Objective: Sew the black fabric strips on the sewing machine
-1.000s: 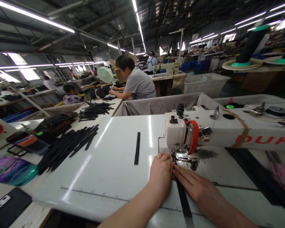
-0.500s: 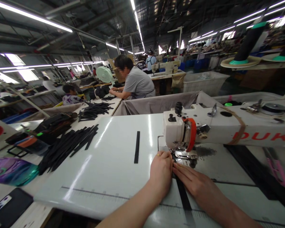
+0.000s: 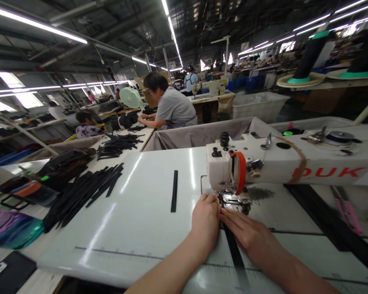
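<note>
Well to the left of the sewing machine (image 3: 219, 165), a dark phone (image 3: 14, 269) lies at the lower edge of the view, with a shiny purple-and-teal pouch (image 3: 14, 228) beyond it. Nearer the machine comes a fanned pile of black strips (image 3: 79, 196), then one loose strip (image 3: 174, 191) by itself on the bench (image 3: 141, 232). A person in a grey top (image 3: 176, 108) leans over a work surface beyond the machine, to its left. Right of the machine's needle area, a wide black band (image 3: 320, 216) runs out from beneath its arm, beside pink-handled scissors (image 3: 346, 210).

The left hand (image 3: 206, 218) sits just before the needle area, its fingers bent and bunched. The fed strip (image 3: 233, 247) runs from there toward the wearer, between the forearms. Right of it, the right hand (image 3: 250, 234) slants in, fingers straight and together, tips touching the strip. Whether either hand pinches it is hidden.
</note>
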Available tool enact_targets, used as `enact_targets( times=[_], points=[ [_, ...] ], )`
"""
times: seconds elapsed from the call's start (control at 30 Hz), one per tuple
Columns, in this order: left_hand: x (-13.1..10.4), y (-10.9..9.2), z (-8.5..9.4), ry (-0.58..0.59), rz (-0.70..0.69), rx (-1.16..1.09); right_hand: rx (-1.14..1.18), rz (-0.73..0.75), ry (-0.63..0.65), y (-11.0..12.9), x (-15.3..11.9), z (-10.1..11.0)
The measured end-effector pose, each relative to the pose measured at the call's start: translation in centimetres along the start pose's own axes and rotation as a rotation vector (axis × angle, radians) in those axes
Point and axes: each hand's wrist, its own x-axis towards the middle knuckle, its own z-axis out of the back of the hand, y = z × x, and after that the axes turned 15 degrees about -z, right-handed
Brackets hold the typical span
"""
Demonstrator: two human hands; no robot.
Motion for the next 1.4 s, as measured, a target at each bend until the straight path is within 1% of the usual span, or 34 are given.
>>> enact_targets(
  times=[0.13,0.3,0.47,0.73,0.83,0.93,1.03,1.23,1.4],
  points=[
    [-0.1,-0.1,0.3,-0.028,0.020,-0.036,0.039,-0.025,0.019,-0.2,0.0,-0.2],
    [0.2,0.3,0.3,-0.076,0.039,-0.102,0.034,-0.056,0.017,-0.5,0.4,-0.4],
    [0.1,0.5,0.2,-0.113,0.035,-0.154,0.104,-0.043,-0.007,-0.6,0.4,0.0],
    [-0.3,0.1,0.5,-0.107,0.052,-0.189,0.235,-0.021,0.076,-0.8,0.1,1.0],
    [-0.3,0.1,0.5,-0.100,0.056,-0.187,0.264,-0.043,0.099,-0.9,0.4,1.0],
    [-0.3,0.1,0.6,-0.096,0.050,-0.184,0.277,-0.067,0.092,-1.1,0.7,1.0],
    [-0.3,0.0,0.6,-0.096,0.052,-0.189,0.256,-0.073,0.073,-1.4,0.9,0.8],
    [-0.2,-0.3,0.7,-0.072,0.045,-0.199,0.140,-0.095,0.027,-1.8,1.1,-0.2],
    [-0.1,-0.3,0.8,-0.051,0.033,-0.191,0.094,-0.108,0.051,-1.7,1.1,-0.5]
  ],
)
